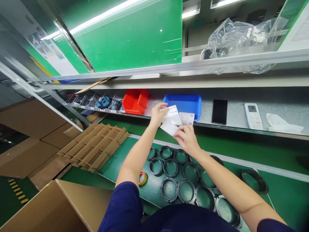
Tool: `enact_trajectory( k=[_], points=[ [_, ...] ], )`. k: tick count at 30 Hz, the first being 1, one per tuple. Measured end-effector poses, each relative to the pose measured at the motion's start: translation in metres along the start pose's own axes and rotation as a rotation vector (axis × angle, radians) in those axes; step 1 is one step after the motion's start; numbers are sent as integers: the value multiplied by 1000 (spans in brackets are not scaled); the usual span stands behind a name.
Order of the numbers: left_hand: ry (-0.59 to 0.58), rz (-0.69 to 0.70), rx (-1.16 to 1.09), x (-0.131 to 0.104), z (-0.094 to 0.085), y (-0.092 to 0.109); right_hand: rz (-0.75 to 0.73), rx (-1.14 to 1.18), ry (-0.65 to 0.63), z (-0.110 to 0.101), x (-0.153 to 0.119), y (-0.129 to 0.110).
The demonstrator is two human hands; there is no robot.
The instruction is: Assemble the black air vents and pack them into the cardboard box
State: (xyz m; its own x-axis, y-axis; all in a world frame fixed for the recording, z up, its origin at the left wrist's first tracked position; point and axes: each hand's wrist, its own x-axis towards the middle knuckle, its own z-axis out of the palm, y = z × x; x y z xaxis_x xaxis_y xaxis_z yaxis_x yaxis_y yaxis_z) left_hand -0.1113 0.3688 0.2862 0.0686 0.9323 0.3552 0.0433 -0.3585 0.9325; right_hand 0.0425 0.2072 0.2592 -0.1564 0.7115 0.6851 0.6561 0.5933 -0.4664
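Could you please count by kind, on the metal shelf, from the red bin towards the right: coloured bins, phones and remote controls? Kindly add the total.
Coloured bins, one red bin and one blue bin: 2
Phones, the black phone: 1
Remote controls, the white remote control: 1
Total: 4

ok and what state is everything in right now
white papers, overlapping, held
left hand, closed on white papers
right hand, closed on their lower edge
blue bin, upright, open
red bin, upright, open
black phone, screen dark
remote control, face up
black rings, lying flat
cardboard dividers, slotted together
cardboard box, open
plastic bag, crumpled
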Motion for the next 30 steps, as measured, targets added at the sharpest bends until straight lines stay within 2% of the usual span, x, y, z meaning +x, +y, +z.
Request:
enact_trajectory(
  k=[2,4,6,8,10,13,16,18,20,22,25,28,30],
  points=[
    [10,86,130,26,10,-5,-70,89,-155,-7,-8,-9],
    [-3,156,244,49,19,-10,-35,215,-211,-13,-8,-13],
    [-26,221,364,62,27,-17,122,338,-132,-15,1,-11],
    [0,290,502,63,34,-24,312,468,-27,-10,18,-1],
    [57,354,617,57,39,-30,465,602,48,2,37,12],
    [82,396,693,45,41,-36,588,758,139,32,60,25],
    [61,374,695,38,35,-36,616,731,214,64,71,27],
    [68,339,681,37,29,-35,583,571,218,79,74,23],
    [86,311,663,37,22,-35,498,355,200,84,76,21],
    [84,301,651,36,16,-37,395,150,211,76,75,27],
    [26,318,644,31,10,-40,359,-97,304,43,63,51],
    [-40,344,598,22,11,-41,527,-240,392,7,31,81],
    [-125,383,538,17,19,-40,656,-219,390,-4,5,94]
  ],
)
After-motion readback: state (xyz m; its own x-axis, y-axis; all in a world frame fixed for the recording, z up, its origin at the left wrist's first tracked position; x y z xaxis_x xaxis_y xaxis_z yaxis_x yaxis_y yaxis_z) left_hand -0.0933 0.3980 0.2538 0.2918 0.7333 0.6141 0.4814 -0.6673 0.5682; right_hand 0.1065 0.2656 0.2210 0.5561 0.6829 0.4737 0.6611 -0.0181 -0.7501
